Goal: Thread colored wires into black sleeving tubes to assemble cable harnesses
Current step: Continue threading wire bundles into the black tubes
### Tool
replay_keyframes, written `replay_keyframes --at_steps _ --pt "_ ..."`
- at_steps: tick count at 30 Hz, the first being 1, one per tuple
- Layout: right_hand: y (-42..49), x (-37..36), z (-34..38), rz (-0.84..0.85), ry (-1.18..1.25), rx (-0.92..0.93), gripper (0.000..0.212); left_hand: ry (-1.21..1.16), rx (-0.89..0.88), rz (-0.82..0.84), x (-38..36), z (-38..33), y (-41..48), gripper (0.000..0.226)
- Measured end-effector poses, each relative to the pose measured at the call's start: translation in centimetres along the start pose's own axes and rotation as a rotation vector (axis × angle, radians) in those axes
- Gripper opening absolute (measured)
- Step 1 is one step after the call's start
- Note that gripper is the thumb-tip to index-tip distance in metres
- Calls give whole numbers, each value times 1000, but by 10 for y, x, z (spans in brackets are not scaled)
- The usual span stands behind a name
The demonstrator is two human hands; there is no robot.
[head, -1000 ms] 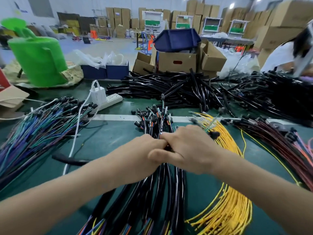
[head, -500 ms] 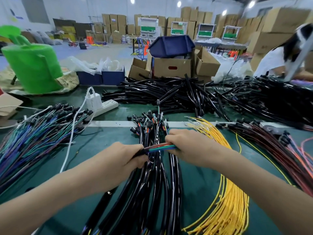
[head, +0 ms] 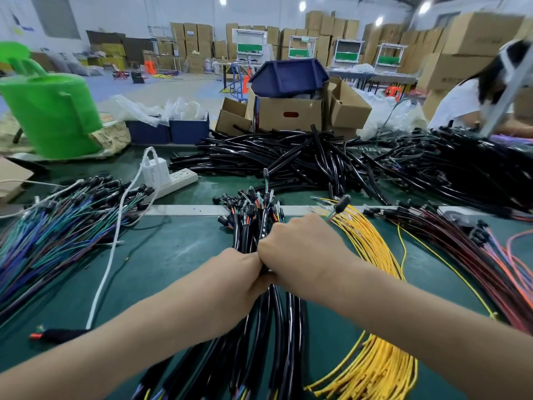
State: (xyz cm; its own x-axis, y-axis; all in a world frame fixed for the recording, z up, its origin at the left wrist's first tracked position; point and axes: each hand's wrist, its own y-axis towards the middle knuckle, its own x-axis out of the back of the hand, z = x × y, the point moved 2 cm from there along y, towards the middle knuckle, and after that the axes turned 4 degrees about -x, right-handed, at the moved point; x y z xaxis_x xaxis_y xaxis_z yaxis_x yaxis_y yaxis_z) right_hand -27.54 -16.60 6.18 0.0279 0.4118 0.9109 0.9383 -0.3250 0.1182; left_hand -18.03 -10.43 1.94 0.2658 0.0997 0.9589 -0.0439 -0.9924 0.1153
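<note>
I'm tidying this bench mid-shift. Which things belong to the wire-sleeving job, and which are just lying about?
Part of the job: left hand and right hand, both gripping the black sleeved bundle; yellow wires; blue-green wires; red wires; pile of loose black tubes.
Lying about: green plastic container; white power strip with charger; cardboard boxes; blue bin.

On the desk [head: 178, 255] the sleeved harnesses [head: 271, 327] lie in the middle, with the left hand [head: 236, 272] and right hand [head: 300, 249] meeting on them. Loose wires [head: 57, 235] fan out to their left, and single wires [head: 372, 249] lie just beside them on the right. Behind sprawls the tube pile [head: 288, 160], a power strip [head: 178, 180] at its left, a cardboard box [head: 288, 115] behind it.
</note>
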Motion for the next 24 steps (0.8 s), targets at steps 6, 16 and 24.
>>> replay_keyframes --at_steps 6,16,24 --pt "-12 -20 -9 -53 277 -54 21 -162 -77 -16 8 4 -12 28" --pt "-38 -47 -54 37 323 -199 27 -261 -32 109 10 35 -38 38" --pt "-30 -31 -34 -29 70 -74 34 -164 -92 108 7 20 -34 57"
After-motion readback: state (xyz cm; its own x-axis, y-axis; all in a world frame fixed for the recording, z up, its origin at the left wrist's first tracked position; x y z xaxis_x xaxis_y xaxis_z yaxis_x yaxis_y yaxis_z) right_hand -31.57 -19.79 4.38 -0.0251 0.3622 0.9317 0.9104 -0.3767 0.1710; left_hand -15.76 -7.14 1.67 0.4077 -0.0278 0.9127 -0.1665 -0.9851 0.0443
